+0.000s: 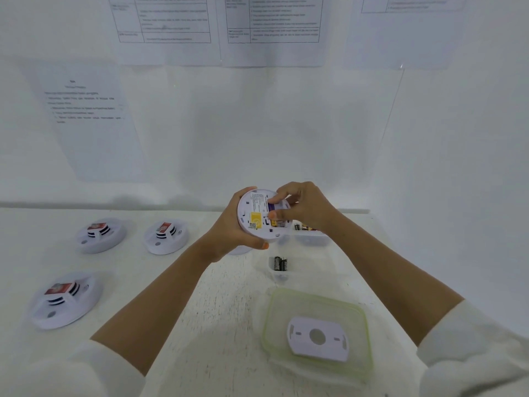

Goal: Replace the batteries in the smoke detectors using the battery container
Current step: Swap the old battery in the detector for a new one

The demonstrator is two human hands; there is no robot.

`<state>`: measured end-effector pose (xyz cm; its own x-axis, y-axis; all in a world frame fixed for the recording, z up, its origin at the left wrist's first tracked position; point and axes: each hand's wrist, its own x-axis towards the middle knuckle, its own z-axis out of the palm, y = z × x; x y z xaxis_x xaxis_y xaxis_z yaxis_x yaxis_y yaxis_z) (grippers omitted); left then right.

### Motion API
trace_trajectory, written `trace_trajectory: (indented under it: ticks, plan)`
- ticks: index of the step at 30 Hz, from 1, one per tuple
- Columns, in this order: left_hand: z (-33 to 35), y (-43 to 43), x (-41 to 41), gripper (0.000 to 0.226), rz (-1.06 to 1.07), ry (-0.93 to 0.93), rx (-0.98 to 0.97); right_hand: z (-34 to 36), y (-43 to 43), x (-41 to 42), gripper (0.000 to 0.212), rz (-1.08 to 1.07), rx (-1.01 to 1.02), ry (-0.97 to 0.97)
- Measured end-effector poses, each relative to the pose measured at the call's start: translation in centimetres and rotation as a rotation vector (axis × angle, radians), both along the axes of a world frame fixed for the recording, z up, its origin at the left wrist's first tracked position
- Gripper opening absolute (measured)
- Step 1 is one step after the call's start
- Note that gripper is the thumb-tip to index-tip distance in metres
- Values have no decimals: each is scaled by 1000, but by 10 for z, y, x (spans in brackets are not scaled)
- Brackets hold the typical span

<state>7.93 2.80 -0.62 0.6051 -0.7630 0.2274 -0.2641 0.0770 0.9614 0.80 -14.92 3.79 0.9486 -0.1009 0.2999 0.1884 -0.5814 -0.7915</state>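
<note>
My left hand [229, 234] grips a round white smoke detector [256, 217] above the table, its back side with a yellow label turned toward me. The fingers of my right hand [300, 206] press into the open battery compartment on that back side; whether they pinch a battery is hidden. Under my right wrist stands a clear battery container [310, 237] with batteries in it. A second small clear container [282, 270] in front of it holds two black batteries [280, 263].
Three more white smoke detectors lie on the white table at the left [100, 234], [166, 236], [65, 299]. A green-rimmed clear lid [357, 316] lies near me with a white mounting plate [317, 338] on it. White walls with printed sheets enclose the table.
</note>
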Motion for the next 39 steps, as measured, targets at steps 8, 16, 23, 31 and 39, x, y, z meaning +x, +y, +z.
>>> trace_trajectory:
  ticks: [8, 16, 23, 31, 39]
  plan:
    - [-4, 4, 16, 107, 12, 3, 24, -4, -21, 11, 16, -10, 349, 58]
    - [-13, -7, 35, 105, 41, -8, 75, -64, -53, 66, 32, -142, -330, 505]
    - [-18, -21, 46, 104, 50, 2, 68, -89, -56, 95, 43, -96, -503, 620]
    - [-20, -28, 49, 104, 37, 3, 59, -95, -54, 106, 27, -59, -599, 599]
    - [-18, -25, 47, 104, 40, -19, 49, -81, -45, 89, 28, -56, -474, 439]
